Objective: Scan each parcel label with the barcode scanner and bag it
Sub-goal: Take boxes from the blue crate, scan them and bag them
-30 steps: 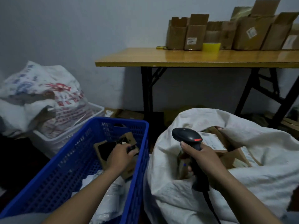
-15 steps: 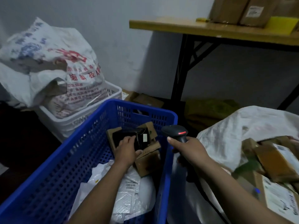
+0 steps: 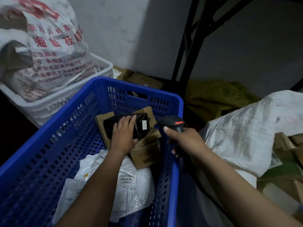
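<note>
Fingers [image 3: 127,120] of the left hand [image 3: 123,135] lay straight and flat across a black wrapped parcel [image 3: 109,128], the thumb against its near edge. That parcel, bearing a small white label [image 3: 144,125], sat in an open brown cardboard carton [image 3: 103,116] at the far end of a blue perforated plastic crate [image 3: 49,153]. A closed brown cardboard box [image 3: 146,154] leaned just beside it, and white plastic mailer bags [image 3: 131,184] lay nearer in the crate. The right hand [image 3: 185,141] was clenched round the grip of a black handheld barcode scanner [image 3: 172,122], its red light lit, its head above the crate's right rim. A white woven sack [image 3: 237,133] stood to the right, holding cardboard parcels [image 3: 282,143]. A printed white sack [image 3: 49,46] filled a white plastic crate [image 3: 68,99] behind.
</note>
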